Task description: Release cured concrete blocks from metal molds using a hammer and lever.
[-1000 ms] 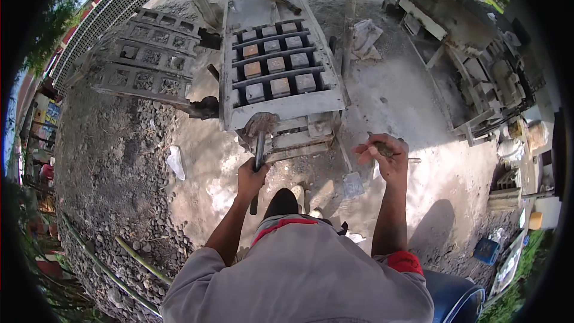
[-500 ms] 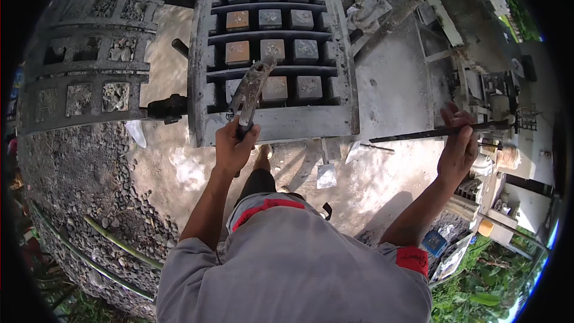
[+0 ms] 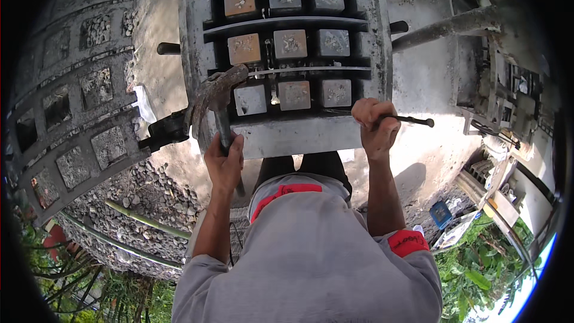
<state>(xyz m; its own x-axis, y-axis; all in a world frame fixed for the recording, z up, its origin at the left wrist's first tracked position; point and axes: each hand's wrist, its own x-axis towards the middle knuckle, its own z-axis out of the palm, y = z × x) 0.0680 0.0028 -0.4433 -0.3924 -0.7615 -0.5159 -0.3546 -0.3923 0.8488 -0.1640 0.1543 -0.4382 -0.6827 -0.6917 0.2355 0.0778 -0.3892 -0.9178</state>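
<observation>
My left hand (image 3: 225, 158) grips the handle of a worn hammer (image 3: 214, 97), whose head rests at the left front corner of a grey metal block mould (image 3: 299, 134). The mould holds rows of square orange and grey blocks (image 3: 290, 43) between dark steel bars. My right hand (image 3: 375, 124) is closed on a thin dark metal rod (image 3: 409, 120) that sticks out to the right, just above the mould's front edge. My grey shirt fills the lower part of the view.
A second grid mould with gravel-filled cells (image 3: 78, 113) lies to the left on a gravel heap (image 3: 140, 194). A steel pipe (image 3: 445, 27) and machine parts (image 3: 508, 96) stand at the right on the concrete floor (image 3: 424, 90). Plants edge the bottom.
I have moved closer over the mould. My right hand has come in from the far right with the rod to the mould's front edge. The hammer has shifted to the left corner.
</observation>
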